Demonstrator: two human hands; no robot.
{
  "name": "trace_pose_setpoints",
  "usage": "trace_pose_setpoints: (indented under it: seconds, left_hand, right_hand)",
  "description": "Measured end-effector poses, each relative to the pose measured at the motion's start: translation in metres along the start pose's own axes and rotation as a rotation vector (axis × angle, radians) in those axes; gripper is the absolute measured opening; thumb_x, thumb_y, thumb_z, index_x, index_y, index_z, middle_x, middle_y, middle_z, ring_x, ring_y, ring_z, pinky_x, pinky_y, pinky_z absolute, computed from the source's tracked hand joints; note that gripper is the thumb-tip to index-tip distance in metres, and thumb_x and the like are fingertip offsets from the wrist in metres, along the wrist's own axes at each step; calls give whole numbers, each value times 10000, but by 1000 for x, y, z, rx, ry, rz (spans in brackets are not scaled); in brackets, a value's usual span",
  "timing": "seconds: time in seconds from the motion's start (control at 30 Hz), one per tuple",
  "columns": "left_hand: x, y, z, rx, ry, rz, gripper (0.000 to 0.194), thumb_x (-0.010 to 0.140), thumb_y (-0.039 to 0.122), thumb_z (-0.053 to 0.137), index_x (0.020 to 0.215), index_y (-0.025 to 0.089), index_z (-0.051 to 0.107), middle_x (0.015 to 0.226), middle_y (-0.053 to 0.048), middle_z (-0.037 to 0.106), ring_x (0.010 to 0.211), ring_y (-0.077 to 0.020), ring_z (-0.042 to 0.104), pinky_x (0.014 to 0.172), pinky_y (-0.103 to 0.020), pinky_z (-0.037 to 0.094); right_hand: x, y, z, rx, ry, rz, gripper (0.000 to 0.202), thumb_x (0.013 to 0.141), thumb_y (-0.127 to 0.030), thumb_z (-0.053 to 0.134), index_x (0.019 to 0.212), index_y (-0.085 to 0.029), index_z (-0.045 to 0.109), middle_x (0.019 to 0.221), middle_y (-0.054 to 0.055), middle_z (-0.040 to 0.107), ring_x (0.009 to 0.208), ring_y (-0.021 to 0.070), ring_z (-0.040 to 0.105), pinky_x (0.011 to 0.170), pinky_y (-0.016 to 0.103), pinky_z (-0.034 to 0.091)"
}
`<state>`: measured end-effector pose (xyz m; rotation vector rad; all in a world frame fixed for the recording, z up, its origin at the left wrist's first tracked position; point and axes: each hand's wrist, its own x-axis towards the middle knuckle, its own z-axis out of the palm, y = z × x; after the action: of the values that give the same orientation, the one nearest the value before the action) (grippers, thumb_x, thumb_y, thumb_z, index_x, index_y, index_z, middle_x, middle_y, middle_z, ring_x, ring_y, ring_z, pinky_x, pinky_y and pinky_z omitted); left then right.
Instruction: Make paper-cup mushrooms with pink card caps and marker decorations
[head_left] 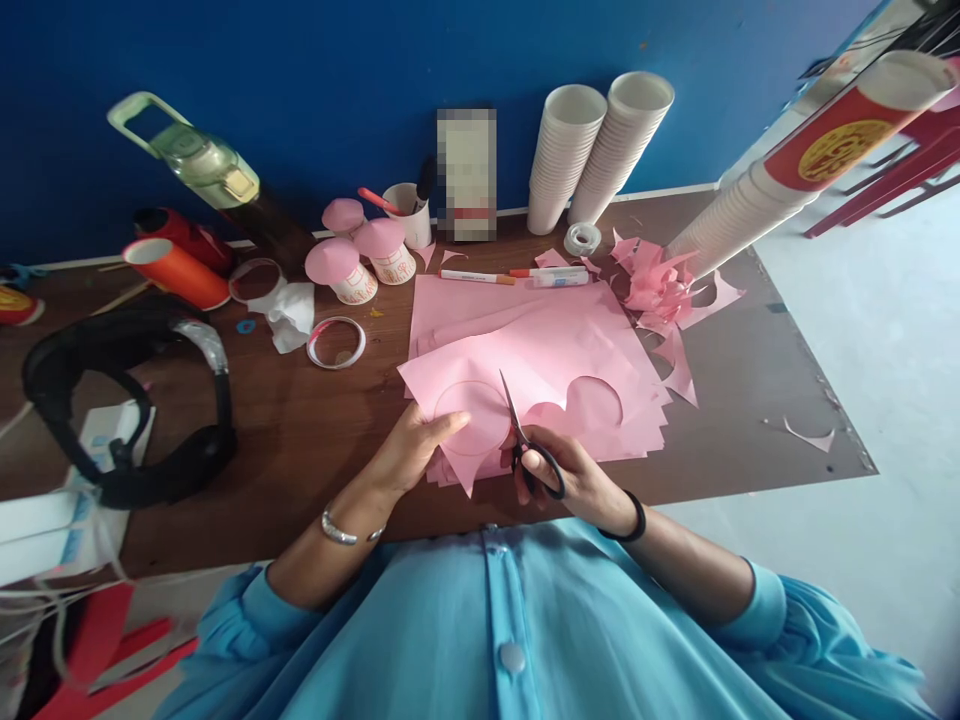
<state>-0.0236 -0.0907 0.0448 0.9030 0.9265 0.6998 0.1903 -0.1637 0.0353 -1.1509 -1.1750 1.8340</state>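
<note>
My left hand (420, 440) pinches the lower left part of a pink paper sheet (480, 365), thumb on top and fingers underneath. A circle is drawn on the sheet beside that thumb, and rounded cut-outs show to its right. In my right hand (566, 468) is a pair of scissors (516, 415) with black handles, thumb through one loop. Their blades point up and away, lying at the right edge of the drawn circle. Under the held sheet lies a stack of pink paper (634, 430), with two capped markers (476, 277) along its far edge.
Pink scraps (656, 285) pile up at the right, beside a tilted long stack of cups (720, 225). Two upright cup stacks (568, 150) and a tape roll (583, 238) stand by the wall. Pink-topped small cups (352, 285), a bottle (217, 180) and a black headband (127, 490) occupy the left.
</note>
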Motion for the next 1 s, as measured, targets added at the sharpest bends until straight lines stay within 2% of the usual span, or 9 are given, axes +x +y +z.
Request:
trace_pose_setpoints:
  seconds: [0.63, 1.0]
  left_hand:
    - [-1, 3, 1, 49, 12, 10, 426, 830, 372, 764, 1171, 119, 739, 1162, -122, 776, 1110, -316, 708, 956, -378, 576]
    - [-1, 2, -1, -10, -53, 0, 338, 866, 346, 732, 1106, 108, 752, 1067, -125, 788, 976, -293, 741, 887, -381, 600]
  right_hand:
    - [-3, 1, 1, -9, 3, 24, 585, 950, -718, 527, 1122, -162, 581, 634, -10, 641, 462, 97, 523, 454, 218, 403]
    - [-3, 2, 1, 28, -13, 36, 581, 951, -714, 528, 1125, -161, 576, 618, -23, 627, 431, 90, 510, 425, 203, 388]
